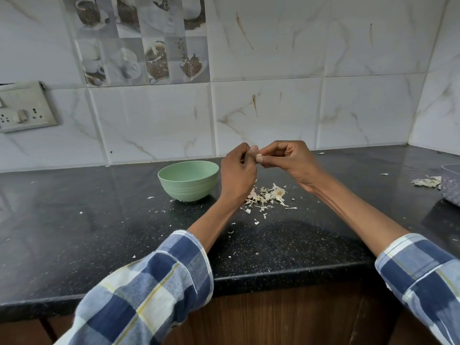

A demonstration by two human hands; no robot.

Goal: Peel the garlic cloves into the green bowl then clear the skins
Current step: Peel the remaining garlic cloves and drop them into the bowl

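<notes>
A small pale garlic clove is pinched between the fingertips of both hands, held in the air above the black counter. My left hand grips it from the left with curled fingers, and my right hand pinches it from the right. The green bowl stands on the counter just left of my left hand; its inside is hidden from this angle. A pile of garlic skins lies on the counter below my hands.
Small skin flakes are scattered over the black counter. A second heap of skins lies at the right beside a grey speckled container. The tiled wall carries a switch socket at the left. The counter's front edge runs close below.
</notes>
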